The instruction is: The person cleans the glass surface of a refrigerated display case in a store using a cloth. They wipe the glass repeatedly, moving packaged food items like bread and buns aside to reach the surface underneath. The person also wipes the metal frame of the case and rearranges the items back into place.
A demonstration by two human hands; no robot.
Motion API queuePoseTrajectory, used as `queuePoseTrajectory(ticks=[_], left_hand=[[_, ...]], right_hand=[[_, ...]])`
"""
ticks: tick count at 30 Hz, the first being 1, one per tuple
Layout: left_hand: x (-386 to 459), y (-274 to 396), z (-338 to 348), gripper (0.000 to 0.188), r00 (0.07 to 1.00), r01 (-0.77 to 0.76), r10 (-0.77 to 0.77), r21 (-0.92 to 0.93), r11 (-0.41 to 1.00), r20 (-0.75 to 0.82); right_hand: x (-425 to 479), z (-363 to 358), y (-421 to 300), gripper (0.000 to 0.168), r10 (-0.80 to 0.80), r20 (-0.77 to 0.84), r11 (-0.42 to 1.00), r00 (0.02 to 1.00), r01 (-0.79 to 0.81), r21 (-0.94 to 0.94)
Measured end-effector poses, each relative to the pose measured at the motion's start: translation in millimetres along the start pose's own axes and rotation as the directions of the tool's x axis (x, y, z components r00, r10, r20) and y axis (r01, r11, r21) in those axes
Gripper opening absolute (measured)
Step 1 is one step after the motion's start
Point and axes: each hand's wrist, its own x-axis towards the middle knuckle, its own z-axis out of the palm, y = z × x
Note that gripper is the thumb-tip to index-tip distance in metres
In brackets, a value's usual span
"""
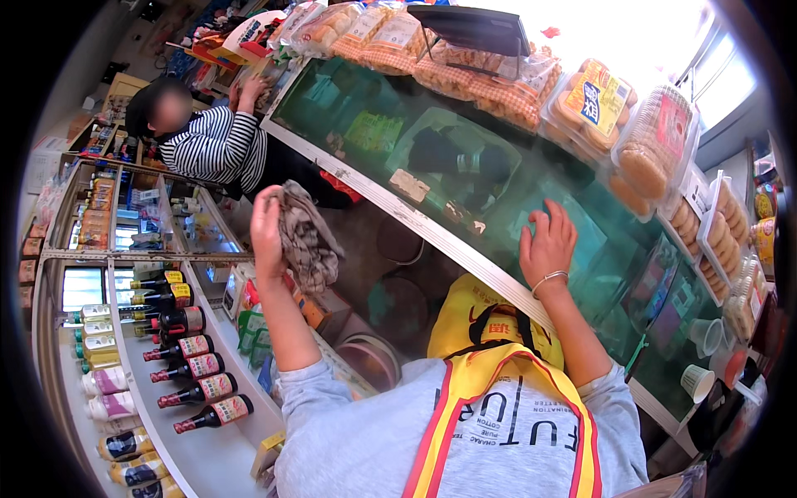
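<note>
My left hand [268,230] is raised on the left, between the counter and the shelves. It grips a crumpled, grey-brown patterned cloth rag [305,236], which hangs beside the palm and partly hides the fingers. My right hand [549,243] is empty over the green-tinted glass counter top [598,292], its fingers a little apart. Whether it touches the glass cannot be told. Through the glass show a clear plastic container [429,131] with dark contents and some scraps of paper. The counter's white metal edge [398,205] runs diagonally before me.
Bagged snacks [473,81] and plastic boxes of round baked goods [591,99] line the counter's far side. Disposable cups [697,382] stand at right. Shelves with dark sauce bottles [215,411] rise at left. Another person [212,146] in a striped top works at upper left. Stools [398,239] stand below.
</note>
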Motion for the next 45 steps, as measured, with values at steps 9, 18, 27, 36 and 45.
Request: queuePoseTrajectory(ticks=[9,18,27,36,45], left_hand=[[-24.7,-35.7,141.9,0.051,0.828,-0.540,0.114,0.727,0.423,0.549],[124.8,-143.3,136.9,0.056,0.920,-0.381,0.178,0.906,0.187,0.350],[322.6,-153.2,63.2,0.055,0.998,-0.059,-0.010,0.987,0.146,0.061],[290.5,-139.8,65.2,0.036,0.965,-0.159,0.212,0.987,0.004,0.155],[33.6,-88.1,173.7,0.022,0.869,-0.486,0.141,0.764,0.423,0.475]], right_hand=[[5.2,-8.6,-7.4,0.023,0.008,0.015,0.999,1.000,-0.009,0.048],[8.1,-8.3,-13.7,0.021,0.032,0.050,0.998,0.998,-0.030,-0.049],[2.1,-5.5,-10.2,0.017,0.144,0.061,0.975,0.988,-0.132,-0.177],[8.5,-3.1,-10.3,0.016,0.111,0.046,0.979,0.993,-0.101,-0.176],[3.6,-21.1,13.8,0.022,0.174,0.206,0.814,0.963,-0.258,0.521]])
